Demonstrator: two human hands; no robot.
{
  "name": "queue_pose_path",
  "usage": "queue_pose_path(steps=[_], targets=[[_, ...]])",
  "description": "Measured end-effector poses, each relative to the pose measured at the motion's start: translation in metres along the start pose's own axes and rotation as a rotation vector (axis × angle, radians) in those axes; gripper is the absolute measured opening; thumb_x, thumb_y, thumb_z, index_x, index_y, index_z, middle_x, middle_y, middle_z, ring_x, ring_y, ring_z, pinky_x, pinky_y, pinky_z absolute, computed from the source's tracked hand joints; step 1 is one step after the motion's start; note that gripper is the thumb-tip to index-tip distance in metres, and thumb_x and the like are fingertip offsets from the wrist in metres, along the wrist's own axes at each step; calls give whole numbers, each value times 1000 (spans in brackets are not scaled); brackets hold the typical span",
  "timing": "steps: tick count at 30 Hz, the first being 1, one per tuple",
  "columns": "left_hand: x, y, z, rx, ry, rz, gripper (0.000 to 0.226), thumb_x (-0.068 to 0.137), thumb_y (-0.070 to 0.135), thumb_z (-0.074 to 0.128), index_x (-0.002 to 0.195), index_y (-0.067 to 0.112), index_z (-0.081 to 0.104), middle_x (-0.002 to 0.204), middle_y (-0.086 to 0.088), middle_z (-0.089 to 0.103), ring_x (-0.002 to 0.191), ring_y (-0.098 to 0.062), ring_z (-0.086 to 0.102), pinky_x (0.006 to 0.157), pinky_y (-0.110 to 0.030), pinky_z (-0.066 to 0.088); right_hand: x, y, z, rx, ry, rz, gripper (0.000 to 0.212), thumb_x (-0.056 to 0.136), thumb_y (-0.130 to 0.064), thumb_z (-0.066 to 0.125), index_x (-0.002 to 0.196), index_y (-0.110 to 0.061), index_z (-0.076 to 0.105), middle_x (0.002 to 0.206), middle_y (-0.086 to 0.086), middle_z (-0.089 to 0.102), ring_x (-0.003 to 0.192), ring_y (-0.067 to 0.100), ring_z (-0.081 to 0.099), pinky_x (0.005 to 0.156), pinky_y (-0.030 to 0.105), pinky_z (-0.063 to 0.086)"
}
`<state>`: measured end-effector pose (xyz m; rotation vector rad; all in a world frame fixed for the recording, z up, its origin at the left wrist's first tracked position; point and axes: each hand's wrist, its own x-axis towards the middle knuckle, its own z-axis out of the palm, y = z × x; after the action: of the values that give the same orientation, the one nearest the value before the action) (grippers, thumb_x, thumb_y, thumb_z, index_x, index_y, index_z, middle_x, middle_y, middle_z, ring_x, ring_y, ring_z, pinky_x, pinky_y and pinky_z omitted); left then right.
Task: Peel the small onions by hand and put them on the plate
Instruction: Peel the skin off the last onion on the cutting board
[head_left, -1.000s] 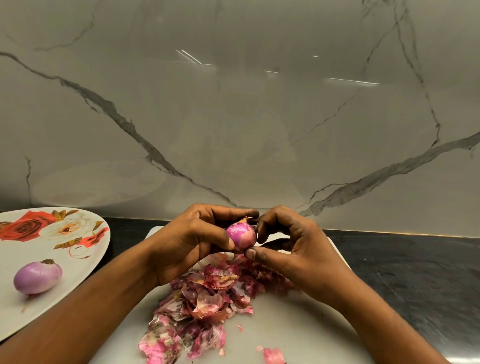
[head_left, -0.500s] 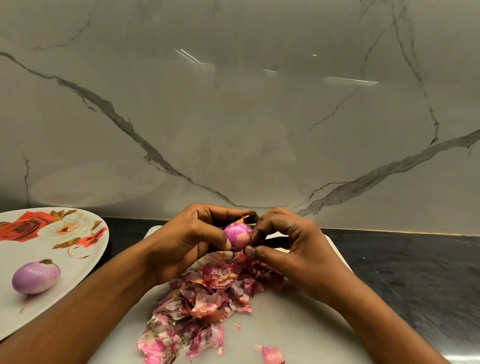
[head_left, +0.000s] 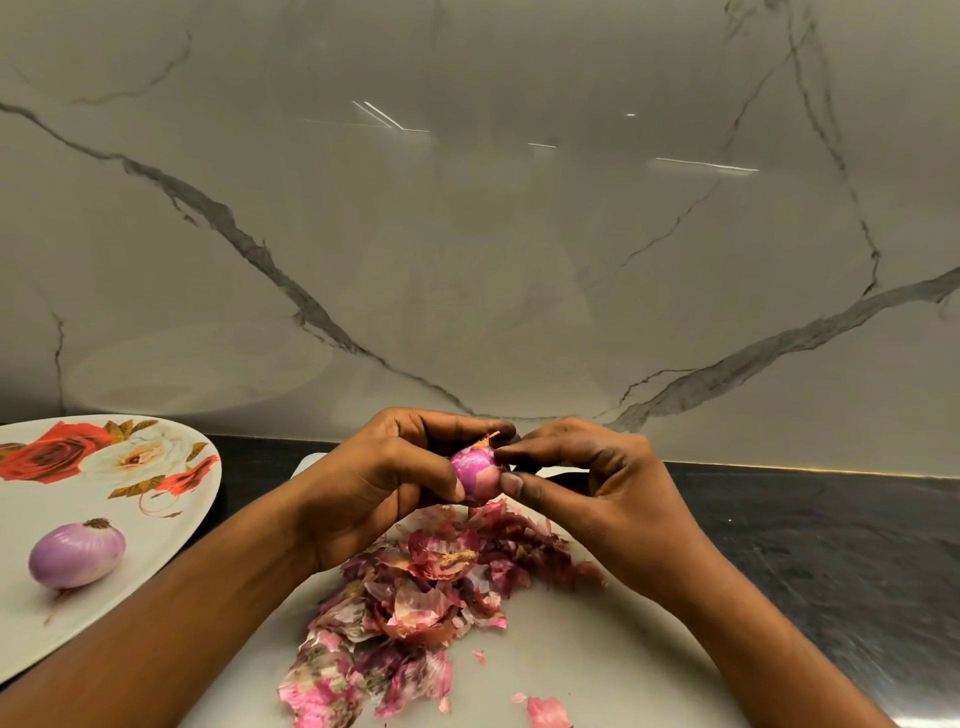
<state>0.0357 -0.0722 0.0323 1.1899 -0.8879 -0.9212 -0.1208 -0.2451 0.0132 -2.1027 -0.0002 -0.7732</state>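
Right hand (head_left: 608, 493) shifted atop onion (head_left: 475, 470) (left hand (head_left: 374, 483) holds), perhaps pinching.

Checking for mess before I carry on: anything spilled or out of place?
Nothing stands out. The peels lie heaped on the board, one peeled onion sits on the plate, and the left hand and right hand hold a second onion.

**Veined marble above a dark counter**

A glossy, pale grey marble wall (head_left: 467, 234) fills most of the view, crossed by dark, branching veins that run diagonally from both upper corners down toward the middle. Thin bright streaks of reflected light (head_left: 706, 164) sit high on its polished face. Below, a black, faintly mottled countertop (head_left: 831, 545) meets the wall along a narrow, pale golden seam (head_left: 831, 470).
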Motion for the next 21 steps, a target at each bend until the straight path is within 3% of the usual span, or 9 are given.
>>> queue_pose_path(steps=[7, 12, 18, 21], targets=[[1, 0, 1, -14, 11, 8, 60, 66, -11, 64, 122, 7, 77, 128, -16, 73, 116, -32, 72, 92, -35, 62, 1, 3, -1, -77, 44, -25, 16, 90, -21, 80, 106, -23, 83, 102, -14, 76, 101, 14, 74, 82, 33, 64], [2, 0, 0, -48, 28, 7, 62, 67, -11, 64, 127, 2, 73, 130, -18, 72, 112, -31, 72, 88, -34, 63, 1, 4, -1, -101, 35, -19, 16, 94, -24, 76, 110, -24, 80, 106, -15, 74, 101, 16, 73, 82, 37, 64], [5, -1, -4, -127, 89, 2, 61, 69, -9, 64, 129, 2, 71, 132, -20, 71, 124, -39, 68, 100, -45, 56, -2, -2, -1, -74, 3, -4, 11, 95, -23, 78, 105, -25, 80, 99, -13, 75, 95, 16, 74, 79, 40, 64], [4, -1, -2, -181, 115, -7, 58, 70, -5, 67, 127, 3, 72, 133, -24, 69, 123, -46, 67, 100, -48, 56, -3, -4, -2, -54, -13, 19, 8, 93, -21, 80, 101, -24, 82, 95, -10, 77, 92, 18, 74, 76, 43, 65]])
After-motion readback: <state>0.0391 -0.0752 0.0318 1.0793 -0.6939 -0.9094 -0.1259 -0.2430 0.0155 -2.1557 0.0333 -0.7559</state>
